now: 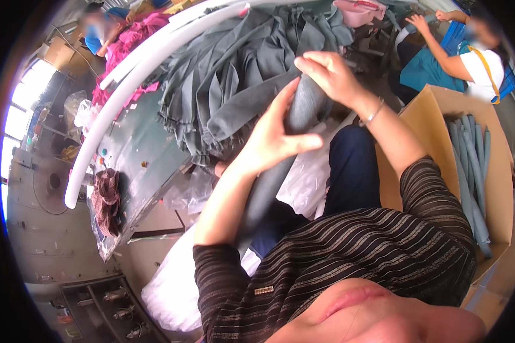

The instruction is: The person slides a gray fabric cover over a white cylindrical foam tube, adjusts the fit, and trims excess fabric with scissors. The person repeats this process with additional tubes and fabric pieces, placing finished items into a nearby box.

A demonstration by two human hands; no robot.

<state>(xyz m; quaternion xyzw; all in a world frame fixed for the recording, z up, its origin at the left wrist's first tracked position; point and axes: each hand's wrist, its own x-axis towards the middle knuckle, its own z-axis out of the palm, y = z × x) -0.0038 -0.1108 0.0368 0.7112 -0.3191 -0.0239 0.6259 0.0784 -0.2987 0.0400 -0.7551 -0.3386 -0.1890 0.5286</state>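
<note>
A long tube sheathed in grey fabric (304, 110) slants up in front of me, its lower end between my legs. My right hand (333, 75) is closed at its upper end, thumb and fingers together on the grey cloth. My left hand (273, 137) lies against the tube lower down, thumb stretched to the right and fingers extended, not wrapped round it. Just beyond, a big heap of gathered grey fabric pieces (212, 86) covers the table, and one grey piece (240, 111) lies nearest my left hand.
A cardboard box (440, 108) at my right holds several rolled grey pieces (469, 166). White tubes (91, 143) curve along the green table (137, 143). Pink fabric (134, 46) and a checked cloth (106, 200) lie there too. People sit at far left and far right (452, 63).
</note>
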